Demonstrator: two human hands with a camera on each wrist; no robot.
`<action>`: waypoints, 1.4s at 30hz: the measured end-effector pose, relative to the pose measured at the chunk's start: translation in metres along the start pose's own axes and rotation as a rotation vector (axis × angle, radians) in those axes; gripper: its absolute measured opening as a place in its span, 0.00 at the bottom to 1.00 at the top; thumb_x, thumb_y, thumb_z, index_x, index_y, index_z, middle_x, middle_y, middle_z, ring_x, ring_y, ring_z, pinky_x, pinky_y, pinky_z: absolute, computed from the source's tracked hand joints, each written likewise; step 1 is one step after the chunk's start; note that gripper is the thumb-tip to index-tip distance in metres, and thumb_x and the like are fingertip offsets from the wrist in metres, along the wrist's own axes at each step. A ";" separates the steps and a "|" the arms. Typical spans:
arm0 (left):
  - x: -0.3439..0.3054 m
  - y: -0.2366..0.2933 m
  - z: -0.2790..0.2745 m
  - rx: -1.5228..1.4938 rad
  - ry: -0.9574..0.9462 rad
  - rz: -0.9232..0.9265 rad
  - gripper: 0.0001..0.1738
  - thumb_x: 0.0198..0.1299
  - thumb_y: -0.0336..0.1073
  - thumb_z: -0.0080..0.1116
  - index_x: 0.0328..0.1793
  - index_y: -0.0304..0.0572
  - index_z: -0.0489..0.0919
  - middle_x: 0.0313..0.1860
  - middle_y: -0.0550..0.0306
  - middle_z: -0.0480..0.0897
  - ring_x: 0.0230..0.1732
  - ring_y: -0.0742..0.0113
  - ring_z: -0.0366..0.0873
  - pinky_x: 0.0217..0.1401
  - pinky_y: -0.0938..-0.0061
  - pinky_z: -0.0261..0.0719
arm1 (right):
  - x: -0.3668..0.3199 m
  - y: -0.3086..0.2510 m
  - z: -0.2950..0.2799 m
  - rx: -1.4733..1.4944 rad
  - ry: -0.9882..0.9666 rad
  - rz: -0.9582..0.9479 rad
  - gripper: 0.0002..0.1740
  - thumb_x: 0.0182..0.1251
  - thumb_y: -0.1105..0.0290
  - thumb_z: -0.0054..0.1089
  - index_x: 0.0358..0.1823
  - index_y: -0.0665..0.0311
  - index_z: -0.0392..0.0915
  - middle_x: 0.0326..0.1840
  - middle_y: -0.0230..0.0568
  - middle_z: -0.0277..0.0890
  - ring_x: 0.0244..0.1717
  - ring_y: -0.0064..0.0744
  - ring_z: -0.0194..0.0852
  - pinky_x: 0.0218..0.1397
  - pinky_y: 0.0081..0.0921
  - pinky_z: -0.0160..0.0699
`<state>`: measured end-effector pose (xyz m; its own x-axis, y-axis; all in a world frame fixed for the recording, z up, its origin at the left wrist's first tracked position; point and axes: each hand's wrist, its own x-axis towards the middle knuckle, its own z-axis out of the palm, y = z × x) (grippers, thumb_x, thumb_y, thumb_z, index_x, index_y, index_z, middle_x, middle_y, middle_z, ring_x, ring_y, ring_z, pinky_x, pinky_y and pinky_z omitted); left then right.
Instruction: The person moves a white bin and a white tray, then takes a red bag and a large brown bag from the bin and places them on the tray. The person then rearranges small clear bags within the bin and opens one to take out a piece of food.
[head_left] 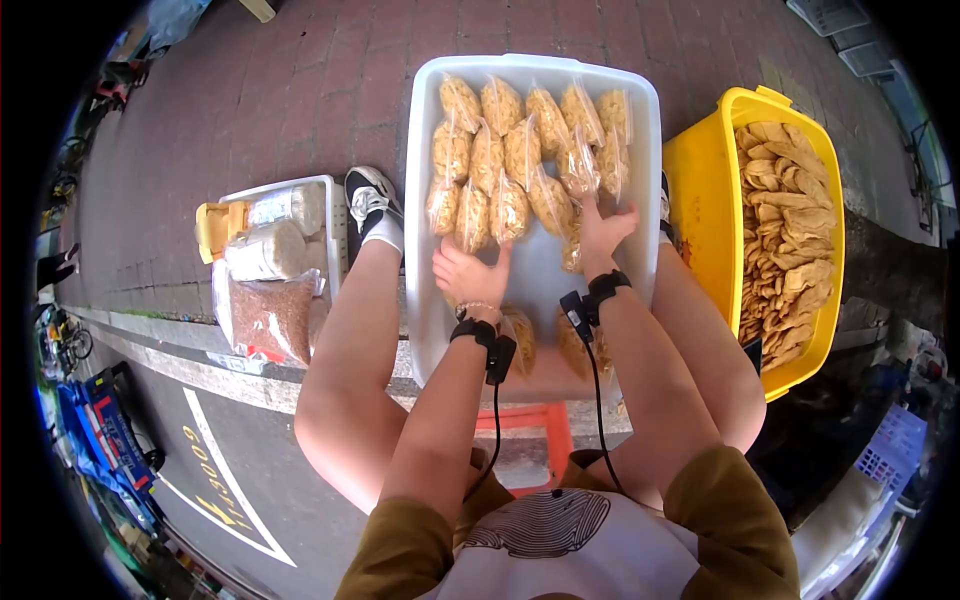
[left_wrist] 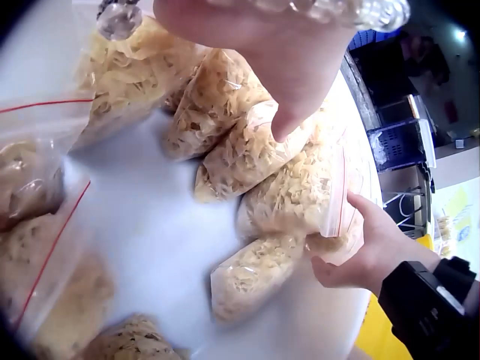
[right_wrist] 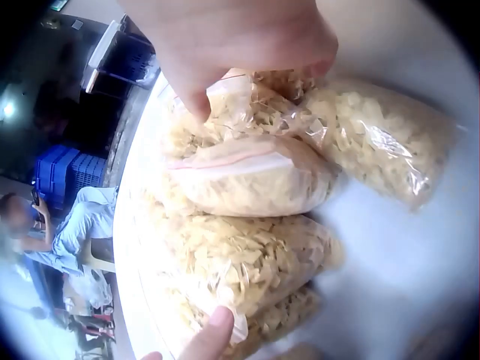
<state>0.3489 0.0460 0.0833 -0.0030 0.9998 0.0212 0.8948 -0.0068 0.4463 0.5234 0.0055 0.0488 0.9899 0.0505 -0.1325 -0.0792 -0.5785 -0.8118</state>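
Note:
A white plastic tub [head_left: 416, 200] on the person's lap holds several clear zip bags of yellowish flakes [head_left: 508, 210], lying in rows toward its far side. My left hand [head_left: 468, 274] rests with extended fingers against the near end of the rows; its thumb points down over a bag [left_wrist: 251, 146] in the left wrist view. My right hand [head_left: 606, 230] grips a zip bag [head_left: 571, 252] at the right side, thumb and forefinger on either side of it [left_wrist: 335, 244]. More bags [head_left: 518, 340] lie near the tub's front end, partly hidden by the wrists.
A yellow bin [head_left: 700, 180] full of brown flat pieces [head_left: 790, 230] stands to the right. A shallow tray [head_left: 338, 225] on the left holds wrapped packs [head_left: 268, 250] and a bag of reddish grains [head_left: 270, 318]. A red stool [head_left: 556, 440] stands below the tub.

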 end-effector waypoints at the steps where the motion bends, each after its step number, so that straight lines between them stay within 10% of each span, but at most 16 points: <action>1: -0.005 -0.005 0.000 -0.012 -0.031 0.048 0.50 0.33 0.55 0.71 0.60 0.39 0.61 0.53 0.47 0.65 0.56 0.48 0.61 0.58 0.57 0.57 | -0.008 0.018 0.006 -0.002 -0.002 0.001 0.56 0.42 0.61 0.74 0.66 0.68 0.43 0.62 0.62 0.50 0.65 0.50 0.52 0.62 0.37 0.62; 3: -0.010 -0.011 -0.004 -0.025 -0.065 0.094 0.44 0.37 0.51 0.70 0.58 0.40 0.63 0.53 0.48 0.66 0.55 0.48 0.62 0.57 0.58 0.57 | -0.022 0.045 0.018 0.535 -0.348 0.469 0.51 0.49 0.61 0.69 0.67 0.64 0.42 0.66 0.56 0.50 0.63 0.45 0.56 0.62 0.38 0.63; 9: -0.007 -0.023 -0.015 0.133 -0.053 0.444 0.21 0.46 0.37 0.61 0.48 0.48 0.72 0.52 0.52 0.68 0.52 0.52 0.64 0.54 0.61 0.59 | -0.023 0.000 0.051 0.879 -0.513 0.695 0.38 0.59 0.57 0.62 0.64 0.63 0.51 0.64 0.43 0.55 0.62 0.37 0.56 0.59 0.40 0.69; 12: -0.005 -0.019 -0.014 0.121 -0.191 0.501 0.22 0.46 0.38 0.61 0.50 0.47 0.72 0.50 0.54 0.69 0.52 0.55 0.64 0.54 0.62 0.60 | -0.018 -0.045 0.057 1.038 -0.408 0.736 0.31 0.69 0.52 0.46 0.67 0.60 0.55 0.68 0.32 0.52 0.63 0.33 0.56 0.62 0.35 0.66; 16: -0.007 -0.009 -0.006 0.220 -0.373 0.610 0.22 0.48 0.39 0.59 0.51 0.45 0.71 0.48 0.54 0.73 0.51 0.56 0.68 0.53 0.64 0.63 | -0.005 -0.054 0.075 0.847 -0.276 0.808 0.30 0.60 0.62 0.62 0.59 0.63 0.59 0.61 0.40 0.61 0.57 0.34 0.63 0.56 0.39 0.73; 24: -0.027 -0.019 0.003 -0.147 -0.719 0.259 0.35 0.55 0.36 0.56 0.65 0.36 0.52 0.58 0.39 0.71 0.56 0.43 0.70 0.58 0.60 0.68 | 0.008 -0.021 0.046 1.364 -0.711 0.939 0.29 0.61 0.57 0.44 0.64 0.55 0.57 0.64 0.38 0.62 0.65 0.43 0.56 0.68 0.42 0.48; 28: -0.035 -0.034 0.015 -0.236 -0.669 0.245 0.38 0.55 0.33 0.55 0.67 0.36 0.47 0.63 0.35 0.65 0.55 0.42 0.71 0.58 0.63 0.70 | -0.005 0.004 0.041 0.891 -0.523 0.843 0.25 0.58 0.62 0.45 0.59 0.56 0.63 0.57 0.38 0.70 0.53 0.39 0.68 0.54 0.33 0.63; 32: -0.034 -0.036 0.026 -0.312 -0.758 0.139 0.39 0.55 0.34 0.55 0.67 0.36 0.45 0.65 0.33 0.62 0.55 0.45 0.72 0.56 0.63 0.71 | 0.023 -0.031 0.038 0.329 -0.363 0.021 0.13 0.56 0.62 0.54 0.36 0.65 0.75 0.32 0.40 0.79 0.25 0.33 0.76 0.28 0.28 0.72; 35: -0.040 -0.032 0.037 -0.427 -0.649 0.171 0.41 0.53 0.34 0.55 0.68 0.36 0.44 0.61 0.32 0.66 0.53 0.40 0.72 0.56 0.60 0.70 | 0.041 -0.104 0.042 0.010 -0.364 -0.409 0.15 0.55 0.63 0.57 0.38 0.67 0.75 0.34 0.47 0.78 0.35 0.42 0.78 0.38 0.34 0.75; 39: -0.037 -0.026 0.042 -0.664 -0.713 0.011 0.37 0.56 0.33 0.55 0.65 0.37 0.45 0.65 0.36 0.63 0.45 0.61 0.76 0.49 0.70 0.72 | 0.071 -0.133 0.083 -0.546 -0.297 -0.898 0.23 0.55 0.59 0.61 0.47 0.66 0.71 0.50 0.50 0.73 0.43 0.49 0.77 0.47 0.38 0.76; 42: -0.032 -0.026 0.047 -0.759 -0.724 -0.025 0.35 0.56 0.32 0.56 0.63 0.37 0.47 0.64 0.36 0.63 0.44 0.64 0.76 0.45 0.72 0.72 | 0.079 -0.145 0.097 -0.826 -0.501 -0.760 0.26 0.56 0.59 0.60 0.52 0.67 0.68 0.57 0.52 0.67 0.44 0.51 0.76 0.48 0.38 0.77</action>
<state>0.3469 0.0150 0.0289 0.4741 0.7716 -0.4242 0.3824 0.2536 0.8885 0.6014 0.1726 0.1004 0.5833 0.8010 -0.1347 0.7761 -0.5985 -0.1984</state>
